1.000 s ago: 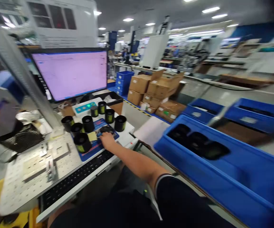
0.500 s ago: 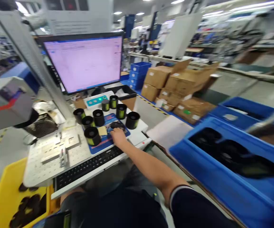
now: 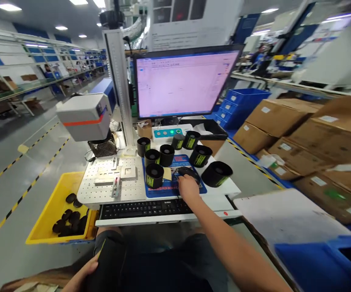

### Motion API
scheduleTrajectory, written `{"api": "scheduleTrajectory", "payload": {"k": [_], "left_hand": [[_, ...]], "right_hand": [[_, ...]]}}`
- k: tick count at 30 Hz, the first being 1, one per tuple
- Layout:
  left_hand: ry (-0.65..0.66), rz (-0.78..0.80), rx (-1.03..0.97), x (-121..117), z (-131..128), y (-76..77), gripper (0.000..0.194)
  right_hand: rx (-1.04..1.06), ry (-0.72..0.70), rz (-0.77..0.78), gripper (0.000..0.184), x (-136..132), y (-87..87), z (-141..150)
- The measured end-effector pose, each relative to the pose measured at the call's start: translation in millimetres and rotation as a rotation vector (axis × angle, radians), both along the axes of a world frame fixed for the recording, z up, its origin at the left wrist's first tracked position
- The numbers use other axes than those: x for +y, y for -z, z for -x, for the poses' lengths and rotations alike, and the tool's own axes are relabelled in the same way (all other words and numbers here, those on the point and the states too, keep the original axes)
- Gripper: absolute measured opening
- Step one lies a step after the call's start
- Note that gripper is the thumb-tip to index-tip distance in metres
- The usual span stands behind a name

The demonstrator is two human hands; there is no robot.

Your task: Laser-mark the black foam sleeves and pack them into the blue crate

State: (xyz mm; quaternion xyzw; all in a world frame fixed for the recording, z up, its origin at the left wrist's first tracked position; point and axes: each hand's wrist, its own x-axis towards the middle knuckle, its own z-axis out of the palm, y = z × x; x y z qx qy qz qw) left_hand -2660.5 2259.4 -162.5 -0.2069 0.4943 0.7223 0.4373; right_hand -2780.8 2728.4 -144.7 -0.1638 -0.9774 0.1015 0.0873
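Observation:
My right hand (image 3: 189, 190) is curled over a black computer mouse (image 3: 190, 173) on a blue printed mouse pad (image 3: 178, 189). Low in the view, my left hand (image 3: 85, 271) grips a black piece with a thin yellow-green edge (image 3: 110, 263), resting by my lap. Its shape shows only partly, and most of my fingers are hidden. Several black hollow cylinders with yellow-green print, one a nearby cylinder (image 3: 154, 177) and another a cylinder at the right (image 3: 217, 174), stand upright on and around the pad. Beside the mouse lies a yellow paper note (image 3: 167, 173).
A black keyboard (image 3: 141, 208) sits on the pull-out tray. Behind are a monitor (image 3: 184, 83) and a teal button panel (image 3: 166, 133). On the left, a machine head (image 3: 85, 115) hangs above a perforated plate (image 3: 126, 190). A yellow bin (image 3: 46, 221) holds black pieces. Cardboard boxes (image 3: 272, 117) stand right.
My view has swung left, bringing the machine and yellow bin further in. My left hand has come into sight gripping the black piece. The right hand stays on the mouse.

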Motion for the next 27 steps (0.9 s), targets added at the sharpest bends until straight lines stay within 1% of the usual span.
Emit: {"api": "scheduleTrajectory", "payload": {"k": [1, 3, 5, 6, 7, 9, 10, 11, 12, 13, 14, 15, 16, 18, 20, 22, 23, 25, 26, 27], "left_hand": [[0.052, -0.010, 0.069, 4.9, 2.5, -5.7, 0.087], [0.192, 0.052, 0.245, 13.6, 10.8, -19.1, 0.094], [0.384, 0.171, 0.447, 23.3, 21.7, -34.9, 0.099], [0.496, 0.216, 0.549, 29.3, 27.3, -43.2, 0.101], [0.583, 0.250, 0.647, 36.3, 32.9, -51.2, 0.101], [0.708, 0.295, 0.841, 52.3, 42.4, -65.0, 0.102], [0.730, 0.319, 0.929, 60.4, 46.0, -70.2, 0.106], [0.752, 0.318, 0.999, 67.9, 48.5, -74.2, 0.109], [0.769, 0.319, 1.052, 74.1, 49.8, -76.8, 0.111], [0.780, 0.319, 1.086, 78.6, 50.0, -78.0, 0.113], [0.789, 0.320, 1.104, 81.1, 49.3, -77.8, 0.115], [0.791, 0.329, 1.108, 81.9, 47.7, -76.0, 0.117], [0.784, 0.339, 1.103, 81.2, 45.4, -73.0, 0.120], [0.736, 0.345, 1.080, 77.5, 39.8, -63.8, 0.124], [0.655, 0.336, 1.033, 73.1, 33.9, -52.3, 0.118], [0.543, 0.307, 0.970, 68.3, 28.9, -39.7, 0.104], [0.477, 0.276, 0.937, 64.8, 27.0, -33.1, 0.095], [0.327, 0.218, 0.894, 52.8, 24.7, -19.4, 0.082], [0.247, 0.234, 0.899, 43.3, 24.1, -12.2, 0.077], [0.173, 0.304, 0.922, 31.3, 23.6, -4.6, 0.073]], "right_hand": [[0.045, -0.023, 0.019, 0.023, -2.7, -3.6, -3.5], [0.138, -0.087, 0.073, 0.032, -15.8, -11.6, -16.6], [0.194, -0.183, 0.144, 0.038, -39.3, -19.6, -37.4], [0.192, -0.255, 0.201, 0.038, -54.0, -23.6, -49.5], [0.162, -0.350, 0.292, 0.038, -69.6, -27.7, -61.7], [0.026, -0.595, 0.579, 0.041, -100.2, -36.3, -83.3], [-0.072, -0.718, 0.736, 0.048, -113.6, -40.4, -91.5], [-0.175, -0.815, 0.869, 0.060, -125.0, -43.9, -97.8], [-0.267, -0.869, 0.955, 0.074, -134.0, -46.4, -102.2], [-0.334, -0.879, 0.985, 0.087, -140.6, -47.8, -105.1], [-0.381, -0.863, 0.985, 0.096, -145.0, -47.8, -106.8], [-0.416, -0.833, 0.977, 0.101, -147.4, -46.5, -107.7], [-0.452, -0.806, 0.975, 0.100, -148.2, -43.9, -108.1], [-0.555, -0.778, 1.019, 0.089, -147.2, -35.3, -108.3], [-0.692, -0.731, 1.130, 0.080, -145.8, -23.3, -108.8], [-0.787, -0.606, 1.253, 0.073, -146.2, -9.5, -110.7], [-0.797, -0.510, 1.303, 0.072, -147.2, -2.7, -112.1], [-0.774, -0.307, 1.396, 0.075, -150.5, 7.8, -114.6], [-0.756, -0.225, 1.450, 0.078, -152.2, 10.6, -114.9], [-0.742, -0.169, 1.514, 0.081, -153.6, 11.2, -113.9]]}}
